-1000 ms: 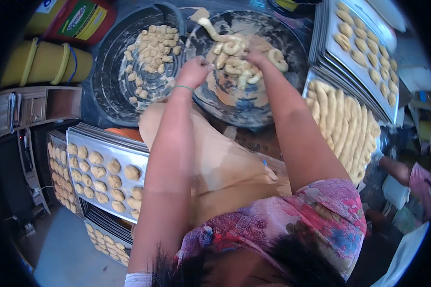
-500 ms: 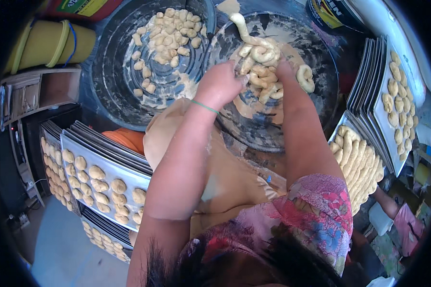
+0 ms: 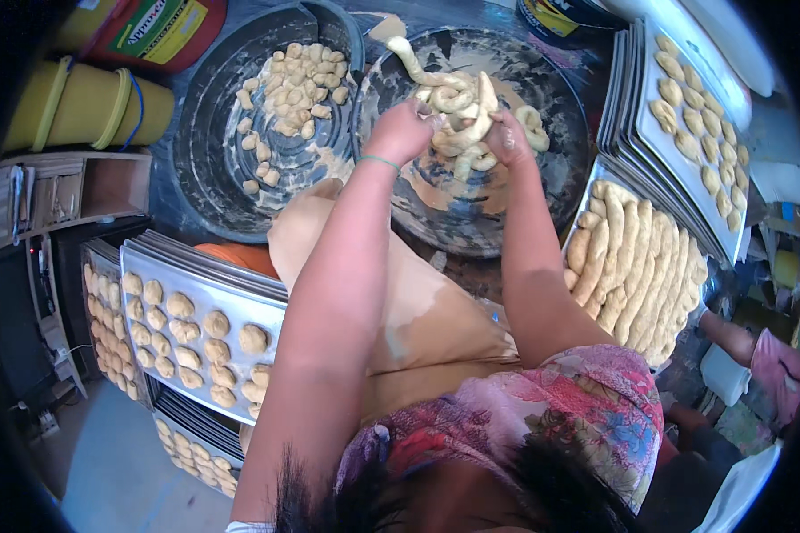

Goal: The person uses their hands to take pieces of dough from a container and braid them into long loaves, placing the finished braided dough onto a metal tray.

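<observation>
A long pale dough rope (image 3: 460, 139) lies coiled in a wide black basin (image 3: 542, 197) dusted with flour. My left hand (image 3: 404, 131) is closed on the left side of the coil, thumb and fingers pinching it. My right hand (image 3: 510, 140) grips a strand at the right side of the coil, beside an upright length of dough. One loose end of the rope reaches over the far left of the basin. Another dough loop (image 3: 532, 129) rests just beyond my right hand. Parts of the coil under my fingers are hidden.
A second black basin (image 3: 206, 191) at left holds many small dough pieces (image 3: 300, 84). Stacked metal trays with dough rounds stand at the left (image 3: 200, 284) and right (image 3: 676, 133). Thick dough ropes (image 3: 636, 258) lie close together beside my right arm. Another person's arm (image 3: 729, 336) shows at far right.
My right hand has turned and come up with a strand of dough, so a length now stands upright by its fingers. My left hand stays at the coil's left side. The whole view has shifted slightly.
</observation>
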The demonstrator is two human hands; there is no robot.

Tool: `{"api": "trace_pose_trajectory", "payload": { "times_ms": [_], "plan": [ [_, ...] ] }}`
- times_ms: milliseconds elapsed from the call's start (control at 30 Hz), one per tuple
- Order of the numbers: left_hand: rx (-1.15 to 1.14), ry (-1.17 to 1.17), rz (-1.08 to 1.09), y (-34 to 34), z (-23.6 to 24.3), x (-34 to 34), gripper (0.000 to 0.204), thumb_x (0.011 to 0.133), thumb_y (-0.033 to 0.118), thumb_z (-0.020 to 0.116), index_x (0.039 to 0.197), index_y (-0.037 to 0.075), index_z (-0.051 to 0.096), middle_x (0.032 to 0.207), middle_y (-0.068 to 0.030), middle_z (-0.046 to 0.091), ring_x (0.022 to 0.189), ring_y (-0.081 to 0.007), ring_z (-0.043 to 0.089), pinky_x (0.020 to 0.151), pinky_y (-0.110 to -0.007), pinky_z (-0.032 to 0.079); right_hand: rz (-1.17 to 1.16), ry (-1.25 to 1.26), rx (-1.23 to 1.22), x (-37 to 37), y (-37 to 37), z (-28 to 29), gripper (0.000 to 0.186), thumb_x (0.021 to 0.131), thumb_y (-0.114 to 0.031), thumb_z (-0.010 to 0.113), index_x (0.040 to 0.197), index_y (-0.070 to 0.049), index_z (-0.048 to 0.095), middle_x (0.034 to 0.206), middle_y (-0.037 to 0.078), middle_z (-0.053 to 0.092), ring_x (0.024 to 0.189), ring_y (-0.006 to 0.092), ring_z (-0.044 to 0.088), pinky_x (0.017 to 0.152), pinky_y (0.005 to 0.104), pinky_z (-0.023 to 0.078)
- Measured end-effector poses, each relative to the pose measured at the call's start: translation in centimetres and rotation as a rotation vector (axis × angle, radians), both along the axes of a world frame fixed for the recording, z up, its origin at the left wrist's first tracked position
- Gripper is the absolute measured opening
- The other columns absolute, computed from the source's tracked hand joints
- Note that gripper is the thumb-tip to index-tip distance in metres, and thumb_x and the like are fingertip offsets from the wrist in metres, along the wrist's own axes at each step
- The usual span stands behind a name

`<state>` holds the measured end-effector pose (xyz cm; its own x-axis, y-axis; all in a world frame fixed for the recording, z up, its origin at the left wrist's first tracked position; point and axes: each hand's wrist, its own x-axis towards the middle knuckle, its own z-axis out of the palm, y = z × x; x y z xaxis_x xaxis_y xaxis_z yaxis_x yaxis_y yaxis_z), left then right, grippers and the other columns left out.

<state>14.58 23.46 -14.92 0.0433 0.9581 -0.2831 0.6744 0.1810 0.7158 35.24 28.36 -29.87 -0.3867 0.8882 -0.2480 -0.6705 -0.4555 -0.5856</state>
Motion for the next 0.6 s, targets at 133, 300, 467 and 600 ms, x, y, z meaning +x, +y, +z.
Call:
{"api": "trace_pose_trajectory", "payload": {
  "times_ms": [133, 300, 467, 600],
  "plan": [
    [0.261, 0.035, 0.051, -1.3, -0.3, 2.4, 0.052, 0.078, 0.037, 0.059, 0.112, -0.001, 0.049, 0.089, -0.0147, 0.062, 0.084, -0.0252, 0.059, 0.074, -0.033, 0.045, 0.152, 0.002, 0.077, -3.1, -2.4, 7.3, 0.054, 0.081, -0.031, 0.047, 0.123, 0.0, 0.035, 0.081, 0.013, 0.056, 0.072, 0.0265, 0.056, 0.069, 0.0356, 0.047],
    [-0.15, -1.043, 0.286, -1.9, 1.4, 3.3, 0.067, 0.081, 0.054, 0.047, 0.12, 0.0, 0.039, 0.1, -0.0123, 0.054, 0.087, -0.0198, 0.054, 0.077, -0.032, 0.044, -0.08, -0.154, 0.283, -7.7, -7.9, 13.5, 0.056, 0.086, -0.032, 0.043, 0.136, -0.015, 0.023, 0.128, 0.01, 0.038, 0.104, 0.0247, 0.05, 0.078, 0.0373, 0.046],
    [-0.08, -1.319, 0.176, -4.9, 3.7, 2.9, 0.072, 0.085, 0.058, 0.031, 0.126, -0.001, 0.033, 0.126, -0.0157, 0.041, 0.115, -0.0237, 0.04, 0.097, -0.031, 0.029, -0.309, -1.204, 0.819, -9.7, -8.1, 17.3, 0.054, 0.089, -0.033, 0.036, 0.134, -0.007, 0.022, 0.132, 0.017, 0.031, 0.12, 0.03, 0.034, 0.094, 0.0385, 0.034],
    [-0.08, -1.325, -0.097, -7.1, 5.8, 2.0, 0.077, 0.083, 0.064, 0.026, 0.132, 0.006, 0.025, 0.13, -0.0133, 0.037, 0.118, -0.0266, 0.038, 0.096, -0.038, 0.034, -0.353, -0.566, 0.502, -10.2, -9.3, 18.8, 0.053, 0.09, -0.029, 0.031, 0.131, 0.003, 0.023, 0.132, 0.025, 0.028, 0.124, 0.0364, 0.026, 0.102, 0.0362, 0.02]
  ]
}}
